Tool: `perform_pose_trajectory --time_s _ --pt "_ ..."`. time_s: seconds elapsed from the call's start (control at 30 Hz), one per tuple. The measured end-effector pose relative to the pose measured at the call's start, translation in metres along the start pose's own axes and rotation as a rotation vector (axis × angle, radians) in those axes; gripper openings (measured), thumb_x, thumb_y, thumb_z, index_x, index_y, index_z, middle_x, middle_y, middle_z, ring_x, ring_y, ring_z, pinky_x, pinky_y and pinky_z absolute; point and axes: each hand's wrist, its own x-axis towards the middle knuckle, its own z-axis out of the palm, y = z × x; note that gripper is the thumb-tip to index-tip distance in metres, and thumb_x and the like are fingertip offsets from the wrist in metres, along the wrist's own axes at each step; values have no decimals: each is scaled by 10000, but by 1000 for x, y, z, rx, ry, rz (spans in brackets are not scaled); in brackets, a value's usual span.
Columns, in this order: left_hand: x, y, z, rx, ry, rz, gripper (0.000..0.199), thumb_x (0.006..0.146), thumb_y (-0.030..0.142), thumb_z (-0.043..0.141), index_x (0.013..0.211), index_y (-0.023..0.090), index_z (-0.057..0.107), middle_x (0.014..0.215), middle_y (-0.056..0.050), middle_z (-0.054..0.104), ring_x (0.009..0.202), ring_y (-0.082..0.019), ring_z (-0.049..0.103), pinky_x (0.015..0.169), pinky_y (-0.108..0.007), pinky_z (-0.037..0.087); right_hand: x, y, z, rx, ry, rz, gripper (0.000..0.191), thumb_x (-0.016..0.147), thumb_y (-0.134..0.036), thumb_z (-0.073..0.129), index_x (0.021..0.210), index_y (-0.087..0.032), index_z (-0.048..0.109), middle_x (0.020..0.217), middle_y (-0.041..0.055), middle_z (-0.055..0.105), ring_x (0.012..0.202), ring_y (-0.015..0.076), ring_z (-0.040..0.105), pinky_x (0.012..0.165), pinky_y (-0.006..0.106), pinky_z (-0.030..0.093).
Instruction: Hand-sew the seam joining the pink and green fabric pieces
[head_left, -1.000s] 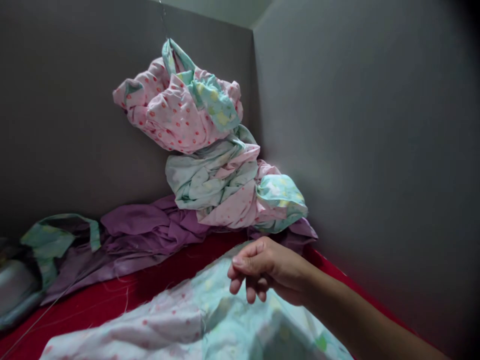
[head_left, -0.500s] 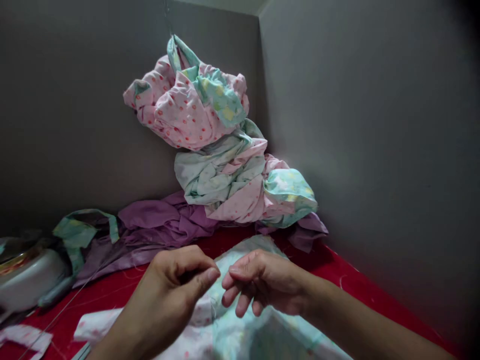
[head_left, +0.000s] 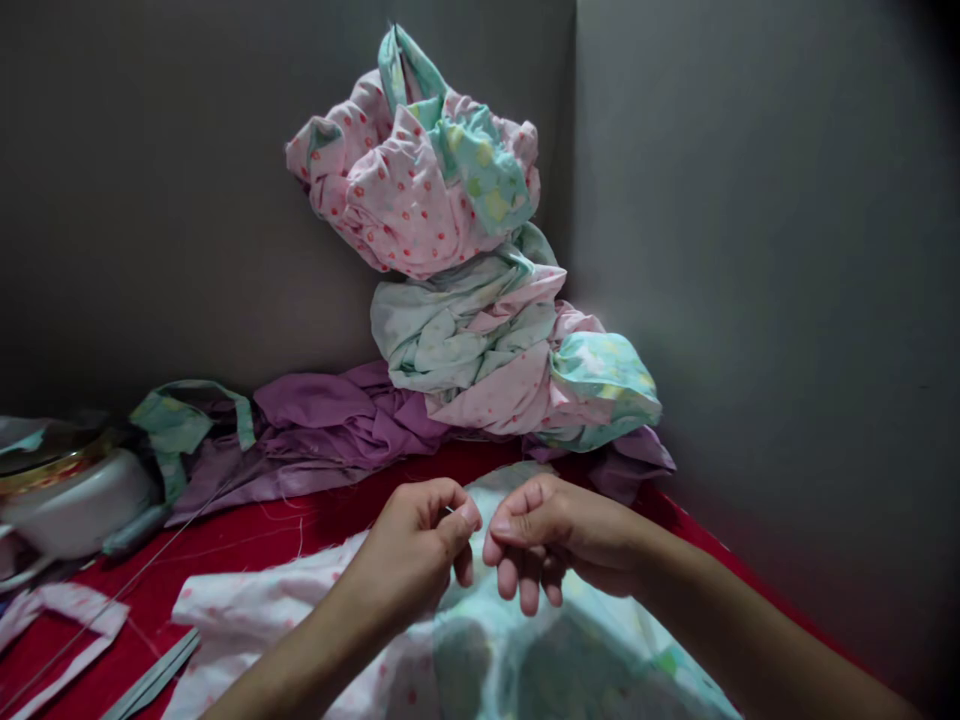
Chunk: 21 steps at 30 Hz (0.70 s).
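Observation:
My left hand (head_left: 431, 545) is closed, thumb and forefinger pinched on something too small to make out. Just right of it, with a narrow gap between, my right hand (head_left: 544, 545) has its thumb pressed to the forefinger and the other fingers curled; what it may hold cannot be seen. Beneath both hands lies pale green fabric (head_left: 555, 655). White fabric with pink dots (head_left: 262, 600) spreads below my left forearm.
Bundled pink and green cloth (head_left: 427, 190) hangs against the grey wall. Purple cloth (head_left: 345, 425) lies behind on the red surface (head_left: 217, 545). At left are a white pot (head_left: 90, 505), scissors (head_left: 157, 680) and a pink-dotted strip (head_left: 67, 600).
The camera view has shifted, so the hanging cloth appears farther right. Both hands appear slightly higher and farther right, still close together. More of the dotted fabric and scissors shows.

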Motion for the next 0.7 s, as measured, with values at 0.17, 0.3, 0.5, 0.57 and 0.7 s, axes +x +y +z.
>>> perform_pose_trajectory --time_s 0.17,0.3,0.5,0.57,0.7 --pt "1 2 -10 53 7 53 181 665 276 565 567 126 541 385 107 304 361 -28 201 354 -154 148 0 -1 -8 -17 11 -35 208 699 -301 600 704 -101 655 585 35 661 443 93 607 335 120 378" --pt "0 7 -14 65 61 60 189 641 298 585 562 132 539 393 105 308 365 -30 206 355 -159 129 -2 -3 -14 -65 28 -61 229 706 -329 609 722 -104 655 601 34 658 453 91 603 352 127 377" --pt "-2 19 -25 -6 151 41 224 604 334 618 547 141 519 394 99 330 358 -21 195 335 -147 112 -4 -12 -31 -236 259 -154 256 701 -354 642 707 -98 645 631 46 653 467 82 576 388 141 366" --pt "-4 21 -28 -31 155 34 223 602 325 634 555 137 525 399 98 329 360 -20 205 333 -141 121 -4 -14 -37 -231 300 -177 251 687 -350 661 692 -101 636 628 39 647 470 71 568 396 136 357" --pt "-2 19 -32 -66 177 53 221 634 316 644 581 130 536 402 90 357 345 -16 227 327 -135 129 -6 -16 -39 -187 281 -197 280 671 -386 665 708 -110 633 633 32 644 480 66 567 395 130 339"
